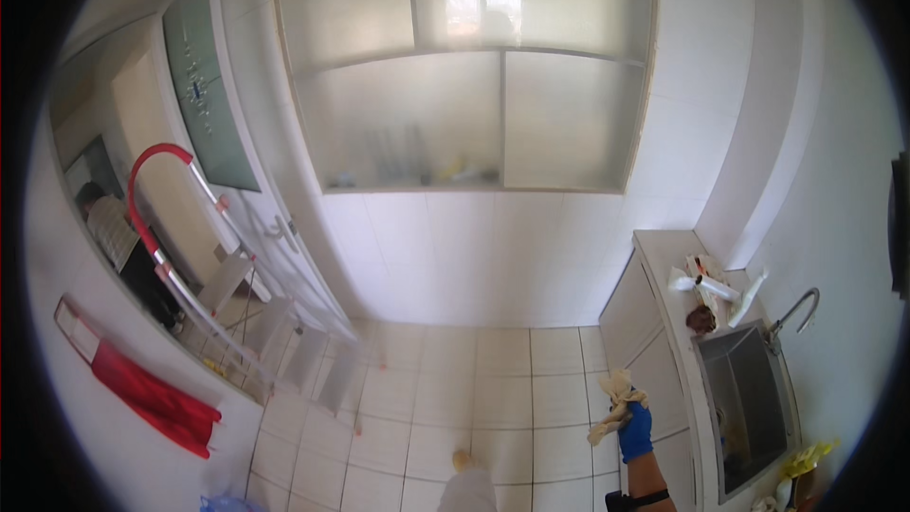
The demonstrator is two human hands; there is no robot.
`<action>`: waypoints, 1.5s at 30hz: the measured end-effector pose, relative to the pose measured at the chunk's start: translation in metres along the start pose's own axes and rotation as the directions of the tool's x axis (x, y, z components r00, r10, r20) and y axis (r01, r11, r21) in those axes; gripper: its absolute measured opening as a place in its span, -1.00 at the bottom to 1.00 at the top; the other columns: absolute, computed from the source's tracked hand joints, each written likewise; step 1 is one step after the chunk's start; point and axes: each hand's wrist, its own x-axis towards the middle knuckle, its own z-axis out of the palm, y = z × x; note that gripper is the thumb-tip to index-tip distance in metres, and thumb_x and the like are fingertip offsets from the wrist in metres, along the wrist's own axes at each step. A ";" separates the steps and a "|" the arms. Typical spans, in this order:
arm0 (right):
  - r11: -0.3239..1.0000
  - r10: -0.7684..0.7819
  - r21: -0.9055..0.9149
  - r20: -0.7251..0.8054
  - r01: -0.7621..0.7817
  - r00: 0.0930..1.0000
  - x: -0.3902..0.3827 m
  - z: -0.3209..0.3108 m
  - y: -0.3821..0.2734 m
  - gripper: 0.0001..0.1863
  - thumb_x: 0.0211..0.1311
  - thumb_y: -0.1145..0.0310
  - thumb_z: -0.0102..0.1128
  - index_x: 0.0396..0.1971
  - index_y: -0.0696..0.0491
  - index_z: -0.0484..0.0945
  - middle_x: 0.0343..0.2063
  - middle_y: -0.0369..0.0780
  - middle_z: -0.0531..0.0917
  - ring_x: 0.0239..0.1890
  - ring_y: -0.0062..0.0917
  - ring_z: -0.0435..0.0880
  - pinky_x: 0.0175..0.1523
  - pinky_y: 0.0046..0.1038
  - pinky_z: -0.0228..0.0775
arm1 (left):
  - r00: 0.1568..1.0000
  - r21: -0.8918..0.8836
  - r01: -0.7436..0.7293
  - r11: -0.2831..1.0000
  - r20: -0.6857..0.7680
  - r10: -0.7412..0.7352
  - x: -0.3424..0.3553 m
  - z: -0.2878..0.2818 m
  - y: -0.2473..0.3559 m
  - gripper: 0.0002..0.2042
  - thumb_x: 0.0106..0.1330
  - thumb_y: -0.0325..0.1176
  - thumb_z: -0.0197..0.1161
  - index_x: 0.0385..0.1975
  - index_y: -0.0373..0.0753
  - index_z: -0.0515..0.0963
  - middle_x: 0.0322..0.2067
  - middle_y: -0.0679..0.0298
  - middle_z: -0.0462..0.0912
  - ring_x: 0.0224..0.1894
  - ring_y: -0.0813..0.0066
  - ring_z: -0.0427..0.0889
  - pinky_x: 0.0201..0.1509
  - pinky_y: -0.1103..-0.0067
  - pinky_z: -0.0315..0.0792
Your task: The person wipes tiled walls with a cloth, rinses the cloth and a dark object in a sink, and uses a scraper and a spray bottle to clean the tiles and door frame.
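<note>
My right hand point(636, 432), in a blue glove, is closed around a crumpled beige cloth point(618, 405). The cloth hangs loosely above the tiled floor, just left of the white cabinet doors point(645, 337). A dark band circles my right wrist. My left hand is out of view. At the bottom centre a light trouser leg point(468, 493) shows, with the tip of a foot beyond it.
A stepladder point(305, 358) with a red top rail stands by the open glass-panelled door point(213, 85). Right is a counter with a metal sink point(744, 408), tap point(806, 308) and bottles. A red cloth point(156, 398) hangs left; another person point(123, 237) stands beyond the doorway.
</note>
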 end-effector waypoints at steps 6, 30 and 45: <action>0.983 -0.123 -0.153 -0.153 0.099 0.981 0.113 0.066 -0.001 -0.94 0.17 0.50 -0.08 -0.38 0.01 0.35 -0.26 -0.22 0.48 -0.30 -0.51 0.48 -0.13 -0.46 0.38 | 0.980 -0.222 -0.201 0.954 -0.042 0.197 0.102 -0.022 0.167 -0.72 0.27 -0.27 -0.01 -0.13 -0.31 0.45 -0.15 0.11 0.50 -0.11 0.25 0.48 0.02 0.43 0.33; -0.460 -0.588 -0.544 0.779 0.702 0.218 0.638 0.564 0.041 -0.42 0.09 0.24 -0.06 0.17 0.07 0.27 0.19 -0.12 0.28 0.26 -0.32 0.20 0.32 -0.28 -0.08 | 0.927 -0.327 0.126 0.937 -0.298 -0.229 0.147 -0.021 0.391 -0.70 0.29 -0.25 0.02 -0.13 -0.34 0.46 -0.14 0.10 0.53 -0.09 0.31 0.49 -0.01 0.48 0.36; -0.395 -0.862 -0.656 0.507 0.643 -0.012 0.671 0.531 -0.086 -0.47 0.36 0.25 -0.23 0.25 0.18 0.05 0.25 -0.04 0.11 0.31 -0.32 0.07 0.29 -0.35 -0.04 | 0.986 -0.284 -0.005 0.959 -0.163 -0.043 0.288 -0.088 0.426 -0.69 0.26 -0.20 0.03 -0.19 -0.33 0.48 -0.19 0.06 0.55 -0.15 0.27 0.51 -0.09 0.45 0.38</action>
